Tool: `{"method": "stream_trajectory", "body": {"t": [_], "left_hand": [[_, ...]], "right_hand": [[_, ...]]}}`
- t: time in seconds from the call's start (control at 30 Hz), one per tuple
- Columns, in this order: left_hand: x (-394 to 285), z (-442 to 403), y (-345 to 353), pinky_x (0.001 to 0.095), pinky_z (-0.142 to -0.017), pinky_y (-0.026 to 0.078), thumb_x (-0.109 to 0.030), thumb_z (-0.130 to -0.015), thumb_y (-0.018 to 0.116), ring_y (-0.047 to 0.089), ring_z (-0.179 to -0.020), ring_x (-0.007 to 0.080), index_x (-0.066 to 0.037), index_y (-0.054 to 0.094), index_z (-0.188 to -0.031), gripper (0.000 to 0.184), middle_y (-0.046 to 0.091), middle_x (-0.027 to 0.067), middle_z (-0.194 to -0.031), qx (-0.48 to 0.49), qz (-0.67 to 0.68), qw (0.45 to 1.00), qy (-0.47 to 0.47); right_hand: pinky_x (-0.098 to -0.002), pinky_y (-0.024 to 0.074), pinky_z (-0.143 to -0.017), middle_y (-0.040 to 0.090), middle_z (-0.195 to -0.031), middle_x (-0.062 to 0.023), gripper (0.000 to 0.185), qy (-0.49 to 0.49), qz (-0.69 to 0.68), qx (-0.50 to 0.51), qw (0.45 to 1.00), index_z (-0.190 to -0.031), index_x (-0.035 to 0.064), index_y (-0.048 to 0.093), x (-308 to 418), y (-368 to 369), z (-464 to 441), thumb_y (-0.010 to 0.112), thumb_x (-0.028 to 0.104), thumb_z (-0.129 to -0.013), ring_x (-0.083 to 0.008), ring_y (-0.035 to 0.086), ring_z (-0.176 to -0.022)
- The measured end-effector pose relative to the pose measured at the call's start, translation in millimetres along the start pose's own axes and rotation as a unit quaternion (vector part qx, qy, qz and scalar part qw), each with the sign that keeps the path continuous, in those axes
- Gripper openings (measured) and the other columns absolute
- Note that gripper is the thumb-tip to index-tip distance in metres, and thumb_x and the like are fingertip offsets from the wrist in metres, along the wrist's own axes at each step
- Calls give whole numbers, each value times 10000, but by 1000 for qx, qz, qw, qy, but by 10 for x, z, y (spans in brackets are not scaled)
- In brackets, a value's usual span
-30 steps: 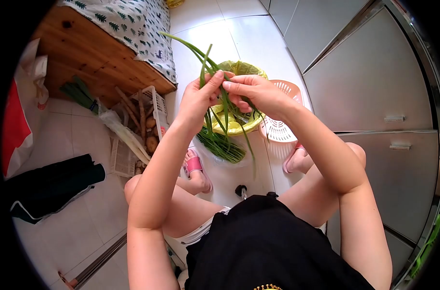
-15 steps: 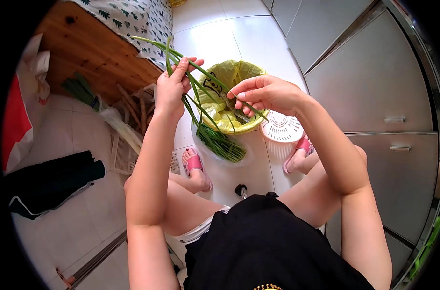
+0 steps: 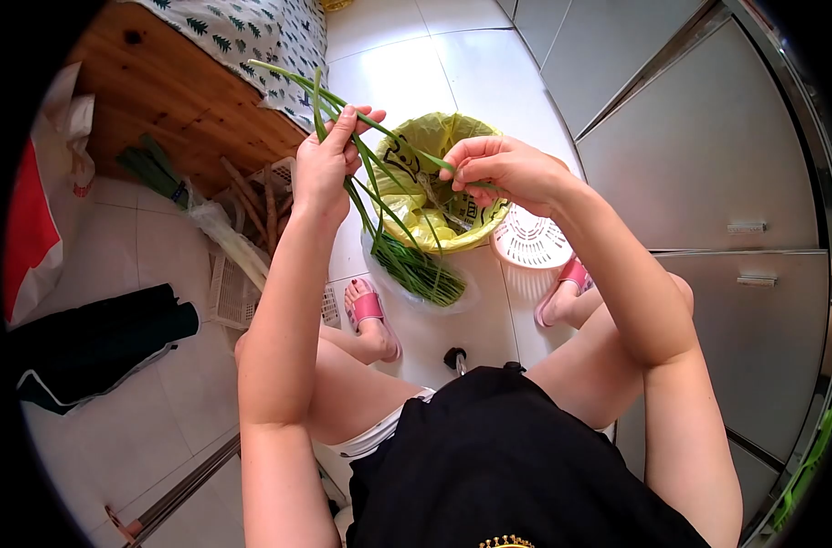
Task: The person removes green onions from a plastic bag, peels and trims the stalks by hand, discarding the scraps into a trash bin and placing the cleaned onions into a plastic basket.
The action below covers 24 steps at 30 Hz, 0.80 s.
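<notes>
My left hand [image 3: 329, 160] is closed around a few long green garlic chives [image 3: 368, 173], their pale ends pointing up and left. One chive leaf stretches across to my right hand [image 3: 494, 169], whose thumb and fingers pinch it near its tip. Both hands are held over a bin [image 3: 407, 233] lined with a yellow plastic bag; dark printing shows on the liner. Below the left hand, a bunch of chives [image 3: 421, 274] lies in a clear plastic bag on the floor, against the near side of the bin.
A white slotted basket [image 3: 532, 239] stands right of the bin. Leeks [image 3: 220, 233] in plastic and brown roots [image 3: 272, 205] lie by a wooden cabinet [image 3: 169, 100] at left. Steel cabinet doors [image 3: 708, 155] line the right. A dark folded bag [image 3: 105, 338] rests on the floor.
My right hand has closed more tightly on the chive leaf and shifted slightly, bending the tip. The left hand has barely moved.
</notes>
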<state>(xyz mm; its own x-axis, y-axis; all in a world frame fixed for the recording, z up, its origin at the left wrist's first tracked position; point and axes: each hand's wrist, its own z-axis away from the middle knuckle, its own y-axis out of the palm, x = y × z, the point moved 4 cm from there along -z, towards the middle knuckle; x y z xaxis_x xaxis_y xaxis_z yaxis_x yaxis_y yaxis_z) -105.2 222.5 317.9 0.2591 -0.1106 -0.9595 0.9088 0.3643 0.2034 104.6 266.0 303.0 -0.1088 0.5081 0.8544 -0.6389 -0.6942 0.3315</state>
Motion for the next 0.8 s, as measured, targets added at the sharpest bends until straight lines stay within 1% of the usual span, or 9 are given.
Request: {"method": "stream_trajectory", "body": {"t": [0.1, 0.13, 0.2, 0.3, 0.4, 0.5, 0.6, 0.7, 0.8], "left_hand": [[7, -55, -65, 167, -481, 269, -242, -973, 536, 266, -514, 7, 16, 589, -1075, 283, 666, 106, -1110, -12, 37, 999, -1], [0, -81, -87, 168, -478, 265, -238, -971, 539, 264, -511, 7, 12, 588, -1068, 273, 662, 112, -1118, -7, 55, 998, 0], [-17, -88, -108, 168, -478, 264, -239, -972, 539, 267, -514, 7, 12, 587, -1074, 276, 659, 117, -1125, -10, 50, 999, 4], [-16, -67, -89, 169, -481, 264, -244, -971, 540, 272, -522, 8, 14, 583, -1086, 285, 659, 112, -1128, -2, 56, 998, 0], [2, -37, -52, 167, -486, 269, -252, -969, 544, 278, -530, 10, 12, 580, -1098, 296, 660, 105, -1130, 9, 50, 999, -8], [34, -37, -42, 160, -494, 287, -261, -966, 549, 292, -545, 13, 12, 565, -1121, 315, 646, 103, -1158, 23, 67, 997, -17], [40, -28, -40, 156, -497, 301, -256, -967, 547, 309, -556, 12, 17, 551, -1136, 321, 634, 103, -1176, 30, 77, 996, -24], [36, -26, -32, 153, -498, 307, -252, -971, 541, 319, -560, 10, 17, 547, -1139, 318, 634, 101, -1174, 30, 83, 996, -24], [39, -28, -20, 150, -503, 315, -252, -977, 530, 329, -568, 11, 14, 536, -1145, 315, 625, 104, -1183, 31, 89, 995, -26]], "right_hand": [[-221, 441, -583, 619, -815, -38, 121, -1, 36, 17, 999, -903, 14, 651, -64, -100, -57, 546, 7, -844, -94, 531, -675], [-220, 436, -586, 625, -823, -48, 118, -16, 54, -11, 998, -916, 11, 654, -59, -109, -51, 554, 16, -853, -94, 536, -671], [-217, 426, -592, 639, -841, -66, 118, -46, 89, -65, 993, -943, 5, 659, -35, -93, -24, 569, 34, -872, -94, 547, -663], [-220, 480, -676, 675, -920, -83, 146, -83, 180, -135, 971, -993, 2, 673, -35, -169, -51, 612, 65, -877, -110, 615, -786], [-237, 502, -783, 686, -997, -91, 173, -124, 215, -156, 956, -1024, 10, 684, -90, -255, -138, 636, 90, -878, -119, 631, -921], [-259, 493, -856, 685, -1028, -94, 201, -118, 217, -167, 955, -1058, 10, 680, -94, -283, -162, 637, 96, -881, -127, 623, -964], [-269, 486, -858, 685, -1012, -80, 228, -147, 226, -188, 944, -1089, 6, 671, -93, -287, -172, 631, 111, -890, -128, 615, -950], [-265, 476, -859, 681, -1008, -72, 238, -157, 230, -181, 943, -1103, 11, 669, -86, -240, -170, 622, 125, -899, -128, 602, -941], [-254, 468, -853, 675, -1004, -65, 211, -167, 194, -133, 957, -1055, 0, 677, -72, -140, -166, 615, 133, -904, -117, 591, -929]]}}
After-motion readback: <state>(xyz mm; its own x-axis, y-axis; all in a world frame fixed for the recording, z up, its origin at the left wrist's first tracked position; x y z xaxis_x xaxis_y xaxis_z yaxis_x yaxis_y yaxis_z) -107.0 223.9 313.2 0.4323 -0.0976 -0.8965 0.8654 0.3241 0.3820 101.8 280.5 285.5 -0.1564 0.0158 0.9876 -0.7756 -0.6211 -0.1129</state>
